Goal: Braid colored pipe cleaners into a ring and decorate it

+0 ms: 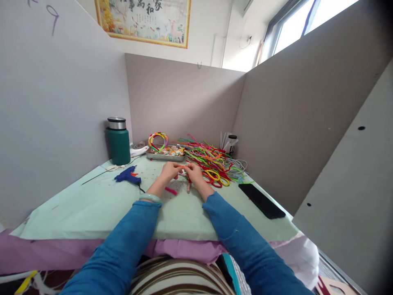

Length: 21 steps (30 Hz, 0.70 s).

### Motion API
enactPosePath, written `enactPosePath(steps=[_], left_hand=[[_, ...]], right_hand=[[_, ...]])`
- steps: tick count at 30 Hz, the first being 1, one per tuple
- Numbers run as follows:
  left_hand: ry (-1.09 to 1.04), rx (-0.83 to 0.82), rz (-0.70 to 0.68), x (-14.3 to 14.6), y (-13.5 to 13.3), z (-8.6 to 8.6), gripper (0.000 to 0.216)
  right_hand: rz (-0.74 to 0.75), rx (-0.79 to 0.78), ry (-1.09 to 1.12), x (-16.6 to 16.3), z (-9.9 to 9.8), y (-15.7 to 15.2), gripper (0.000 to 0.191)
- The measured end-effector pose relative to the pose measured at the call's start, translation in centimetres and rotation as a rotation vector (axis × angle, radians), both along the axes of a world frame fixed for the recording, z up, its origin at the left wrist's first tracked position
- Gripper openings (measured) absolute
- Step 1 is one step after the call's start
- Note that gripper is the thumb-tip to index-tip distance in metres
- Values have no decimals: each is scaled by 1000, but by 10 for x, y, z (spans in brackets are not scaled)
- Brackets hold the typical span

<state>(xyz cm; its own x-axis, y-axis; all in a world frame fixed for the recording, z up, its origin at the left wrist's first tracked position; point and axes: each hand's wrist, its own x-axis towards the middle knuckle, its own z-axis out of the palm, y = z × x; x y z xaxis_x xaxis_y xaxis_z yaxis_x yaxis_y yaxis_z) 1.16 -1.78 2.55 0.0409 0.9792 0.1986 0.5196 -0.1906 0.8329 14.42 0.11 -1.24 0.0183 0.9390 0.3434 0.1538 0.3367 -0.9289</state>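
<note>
My left hand (170, 170) and my right hand (194, 172) meet above the middle of the table. Both are closed, fingertips pinched on a small orange fuzzy piece (183, 166) that looks like pipe cleaner. The fingers cover most of it. Under my right hand, partly hidden by it, a short pinkish-brown piece (188, 187) sticks out. A short pink pipe cleaner (171, 191) lies on the cloth near my left wrist. Close by on the right are yellow-handled scissors (221, 178) and a red-handled pair (215, 184).
A blue glue gun (126, 175) lies left, before a green bottle (119, 143). Behind my hands stand a metal tray (159, 157) of small pieces, a multicoloured ring (150, 141) and a pipe-cleaner heap (204, 153). A black phone (261, 200) lies right. Grey partitions (184, 98) enclose the table.
</note>
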Motion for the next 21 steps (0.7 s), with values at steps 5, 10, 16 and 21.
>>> enactPosePath(steps=[5,10,16,21], left_hand=[[-11,-11,-14,-1,4,-3,24],[6,12,-21,-1,3,-2,22],[245,112,2,-1,3,-2,22],[294,120,6,0,3,-3,22]], right_hand=[[-21,2,-19,-2,0,-2,17],[-42,15,-78,-3,0,-1,18],[-63,207,-210,0,0,1,15],[-76,225,-315,3,0,-2,13]])
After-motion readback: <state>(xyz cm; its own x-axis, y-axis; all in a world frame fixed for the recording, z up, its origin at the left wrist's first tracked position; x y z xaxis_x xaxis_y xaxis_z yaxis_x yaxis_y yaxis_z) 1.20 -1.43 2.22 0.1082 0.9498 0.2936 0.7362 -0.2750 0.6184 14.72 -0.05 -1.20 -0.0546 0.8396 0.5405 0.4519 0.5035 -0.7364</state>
